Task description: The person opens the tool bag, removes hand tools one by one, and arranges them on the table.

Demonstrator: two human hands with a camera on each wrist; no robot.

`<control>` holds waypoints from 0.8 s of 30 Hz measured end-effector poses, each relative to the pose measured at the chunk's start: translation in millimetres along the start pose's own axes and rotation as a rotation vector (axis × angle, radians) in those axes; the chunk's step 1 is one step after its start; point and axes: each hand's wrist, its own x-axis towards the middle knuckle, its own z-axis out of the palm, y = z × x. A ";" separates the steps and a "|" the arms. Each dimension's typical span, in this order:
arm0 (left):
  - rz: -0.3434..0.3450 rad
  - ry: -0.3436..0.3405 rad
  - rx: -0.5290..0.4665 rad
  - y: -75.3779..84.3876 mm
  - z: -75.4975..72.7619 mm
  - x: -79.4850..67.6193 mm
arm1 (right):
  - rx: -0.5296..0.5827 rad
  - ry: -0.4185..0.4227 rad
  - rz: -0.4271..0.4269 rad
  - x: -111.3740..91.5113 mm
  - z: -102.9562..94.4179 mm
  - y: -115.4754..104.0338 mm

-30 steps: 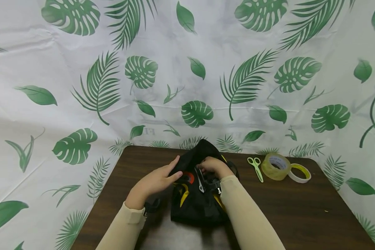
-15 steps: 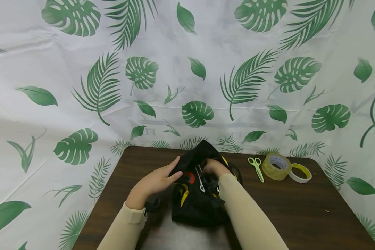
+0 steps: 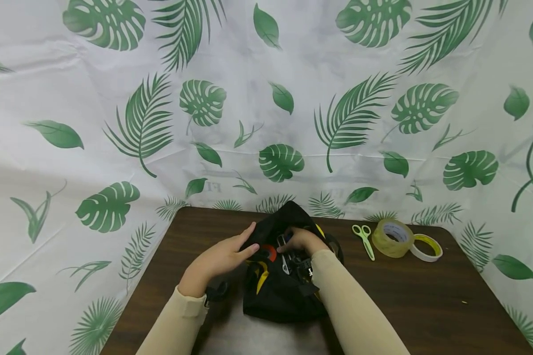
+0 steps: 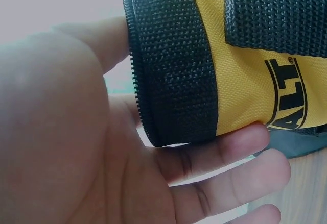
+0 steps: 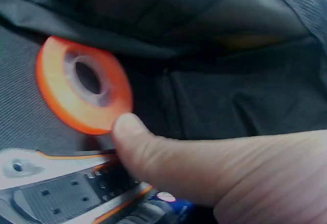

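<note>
A black and yellow tool bag [image 3: 284, 301] lies on the table with its mouth spread. My left hand [image 3: 216, 257] holds the bag's zippered rim [image 4: 135, 71] between thumb and fingers, the fingers along the yellow outer side. My right hand [image 3: 305, 240] reaches into the bag. In the right wrist view its thumb [image 5: 168, 160] lies over a silver and grey tool with orange edging [image 5: 61, 183], the tip right at the rim of an orange tape roll [image 5: 51, 91]. The other right fingers are hidden, so I cannot tell what they hold.
Pale green scissors [image 3: 365, 240], a wide clear tape roll [image 3: 388, 249] and a narrower white and yellow tape roll [image 3: 426, 256] lie right of the bag on the dark wooden table [image 3: 426, 305]. A leaf-print sheet [image 3: 248, 123] hangs behind.
My right hand went deeper into the bag, then came slightly back with its thumb towards the orange tape roll. The silver tool shifted a little inside. My left hand stayed put.
</note>
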 end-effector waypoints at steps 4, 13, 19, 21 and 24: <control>0.006 -0.003 -0.006 1.9 -1.2 -1.1 | -0.058 0.017 0.018 0.3 1.2 -3.9; 0.014 -0.012 -0.006 1.2 -1.2 -1.3 | -0.124 0.032 0.061 5.0 4.9 -2.8; 0.018 -0.004 0.001 -1.2 -0.4 -1.6 | -0.098 0.066 -0.023 -1.7 6.1 -5.9; 0.019 -0.002 0.000 -1.5 -0.5 -2.0 | -0.086 0.076 -0.041 -4.7 4.3 -9.6; 0.017 0.000 -0.003 -1.8 -0.9 -2.6 | -0.089 0.084 -0.047 -10.6 -1.2 -16.3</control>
